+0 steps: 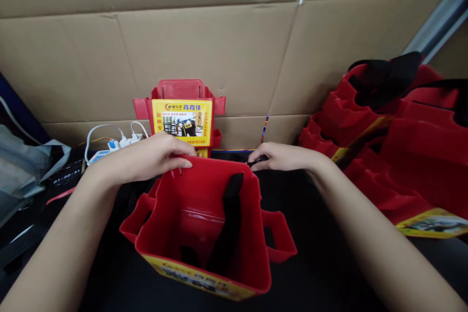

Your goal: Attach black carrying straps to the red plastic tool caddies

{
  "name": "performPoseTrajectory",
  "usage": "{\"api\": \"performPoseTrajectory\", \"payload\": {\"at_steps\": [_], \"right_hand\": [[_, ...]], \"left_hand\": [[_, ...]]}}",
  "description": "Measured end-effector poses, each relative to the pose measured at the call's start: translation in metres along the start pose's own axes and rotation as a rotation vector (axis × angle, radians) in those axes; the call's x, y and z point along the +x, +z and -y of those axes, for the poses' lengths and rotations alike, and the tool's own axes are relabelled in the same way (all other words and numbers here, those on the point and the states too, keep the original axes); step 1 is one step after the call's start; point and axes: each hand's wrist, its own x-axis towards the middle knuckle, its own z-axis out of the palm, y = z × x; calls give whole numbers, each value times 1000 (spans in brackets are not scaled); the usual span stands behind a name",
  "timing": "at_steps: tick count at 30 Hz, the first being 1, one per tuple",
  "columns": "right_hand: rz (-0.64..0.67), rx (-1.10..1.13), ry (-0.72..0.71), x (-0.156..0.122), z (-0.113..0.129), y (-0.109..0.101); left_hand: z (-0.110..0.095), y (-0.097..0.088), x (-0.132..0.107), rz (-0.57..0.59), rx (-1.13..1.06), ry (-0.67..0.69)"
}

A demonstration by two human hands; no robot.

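Left hand (161, 153) pinches red bin (204, 178) by its back rim, likely steadying it mouth-up on black tabletop (310, 258), while right hand (283, 156) grips, apparently, the outside end of the black strap (231, 209) hanging inside, presumably controlling slack.

Yellow labels (182, 123) on the rear bin (182, 89) and, blurred, the front bin (203, 185) read 背背佳; a display (67, 177) shows 01:00:31.

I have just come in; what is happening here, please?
A person is handling a red box. The left hand pinches its far rim; the right hand, beside the far right corner, holds something black, probably a strap end. A black strap runs down inside the box. Another box stands behind; more boxes are at the right.
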Motion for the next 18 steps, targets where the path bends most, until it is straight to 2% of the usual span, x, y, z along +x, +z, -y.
{"api": "performPoseTrajectory", "payload": {"at_steps": [1,3,5,6,8,11,12,13,14,15,18], "right_hand": [[-21,-45,114,4,-11,3],[-42,-91,251,10,-34,6],[-62,-106,307,10,-45,5],[-75,-92,280,8,-44,3],[-76,14,86,2,-28,0],[28,256,-361,-6,10,-2],[69,310,-461,-6,20,-2],[97,321,-497,-7,26,-1],[103,282,-456,-6,28,0],[85,204,-349,-5,25,1],[-62,-90,102,-4,-3,5]], "left_hand": [[0,-1,0,31,-13,3],[0,-1,0,46,-19,-8],[1,-1,1,59,-13,-22],[1,-1,1,64,-8,-26],[2,-1,2,71,-3,-32],[1,-1,3,81,-12,-38],[1,-2,2,84,-15,-39],[1,-2,2,82,-17,-38],[1,-2,2,79,-17,-35],[0,-2,1,76,-15,-30],[1,0,0,57,2,-7]]}}
